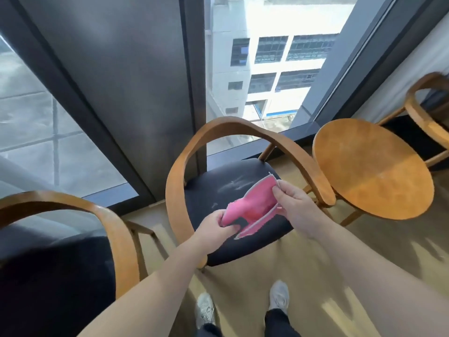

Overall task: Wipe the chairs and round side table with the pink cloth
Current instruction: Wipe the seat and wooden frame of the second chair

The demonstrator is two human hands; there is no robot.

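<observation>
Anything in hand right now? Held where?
Pink cloth, held by both: left hand grips its bunched lower end, right hand pinches its upper edge.

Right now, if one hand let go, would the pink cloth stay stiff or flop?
Probably flop: the pink cloth with pale edging sags and folds between the left hand and right hand. Likely light: the right hand's pinch alone lifts its end.

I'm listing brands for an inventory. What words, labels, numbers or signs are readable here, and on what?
No text can be read in this view.
Pink cloth: plain, no tag lettering visible.
Middle chair and round side table: no marks or labels visible.
Building outside the window: blue patches on its panes, too blurred to tell whether they are signs.
</observation>
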